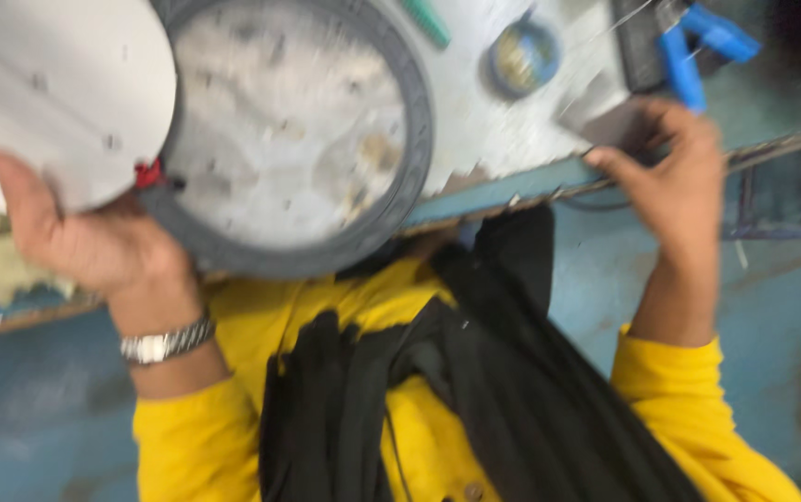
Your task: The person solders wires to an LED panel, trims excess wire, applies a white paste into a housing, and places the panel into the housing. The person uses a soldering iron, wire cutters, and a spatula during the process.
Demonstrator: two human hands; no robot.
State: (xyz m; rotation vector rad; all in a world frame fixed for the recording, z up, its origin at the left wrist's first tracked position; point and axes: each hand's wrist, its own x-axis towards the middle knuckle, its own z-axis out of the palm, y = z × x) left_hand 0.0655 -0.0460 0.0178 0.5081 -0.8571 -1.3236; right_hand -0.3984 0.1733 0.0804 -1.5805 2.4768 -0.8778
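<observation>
Down at the lower left, my left hand [75, 237] is grasping the edge of a white round panel [47, 88], the thumb lying up against its pale underside and the palm cupped below the rim. A metal wristwatch [166, 342] sits on that wrist, above a yellow sleeve [196, 437]. The panel is tilted and covers the upper left corner of the view; it overlaps the left side of a big round disc with a dark rubber-like ring [414, 130] around a grey, stained face. A small red piece [147, 173] shows just where panel and ring meet, right beside my thumb side.

My right hand [675, 172] is across the view, well apart from the left, its fingers curled over the near edge of the surface [512, 130]. It looks closed on that edge, though motion blur keeps me from telling whether it pinches anything small there. Just above it, a blue-handled tool [698, 51] lies at the top right, beside a dark block-shaped thing I cannot make out.

Farther in on the grey metal surface, between the ring and the tool, stands a small round blue tin [523, 58] with yellowish contents, and a green ribbed stick [428, 20] pokes in from the top edge. Below the surface edge, a black cloth [503, 372] drapes over my yellow-clad front, hiding much of the blue floor [772, 297] beneath.
</observation>
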